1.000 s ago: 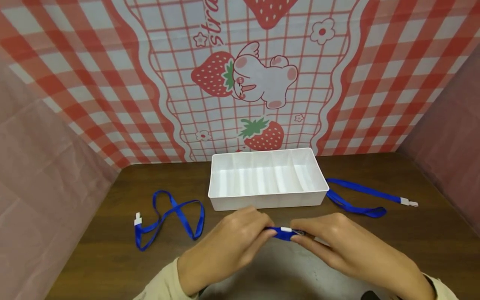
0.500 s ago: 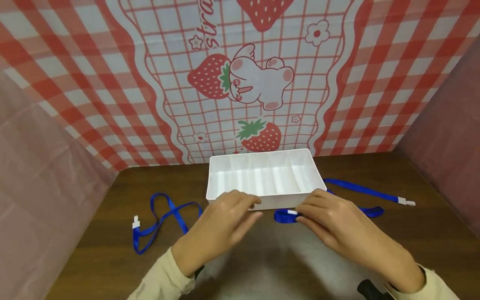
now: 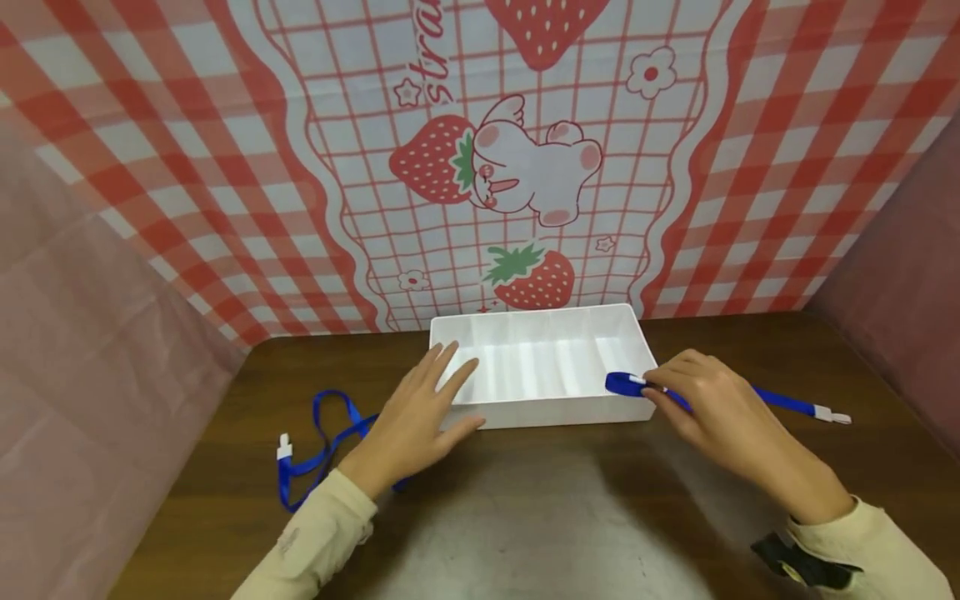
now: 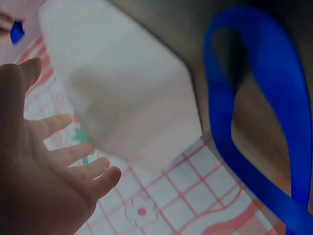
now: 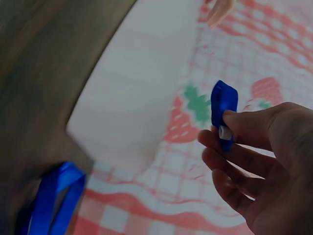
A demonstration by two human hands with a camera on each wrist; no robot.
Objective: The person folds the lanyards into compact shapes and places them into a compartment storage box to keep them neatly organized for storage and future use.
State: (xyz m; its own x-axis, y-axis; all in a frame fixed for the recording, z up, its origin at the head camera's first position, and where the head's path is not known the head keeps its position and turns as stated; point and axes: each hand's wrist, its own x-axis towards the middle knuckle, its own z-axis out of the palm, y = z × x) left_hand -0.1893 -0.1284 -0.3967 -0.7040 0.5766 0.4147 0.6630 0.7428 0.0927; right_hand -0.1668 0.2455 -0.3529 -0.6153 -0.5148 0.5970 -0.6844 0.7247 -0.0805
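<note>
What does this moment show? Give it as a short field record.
White box: open-topped, on the brown table
Left hand: fingers spread near the box's left end, holding nothing
Right hand: pinches a rolled blue lanyard near the box's right front corner
Left lanyard: on table, partly hidden
Right lanyard: on table, partly hidden
Backdrop: strawberry-print cloth

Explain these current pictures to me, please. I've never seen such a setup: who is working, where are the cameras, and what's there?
There is no machine: a person works with two bare hands. The widest picture comes from a camera on the head, looking forward and down; the other two come from cameras on each wrist.

On the brown table stands a white box. A blue lanyard with a white clip lies to its left, a similar one to its right.

The right hand pinches a rolled blue strap. The left hand is spread near the box, holding nothing.
</note>
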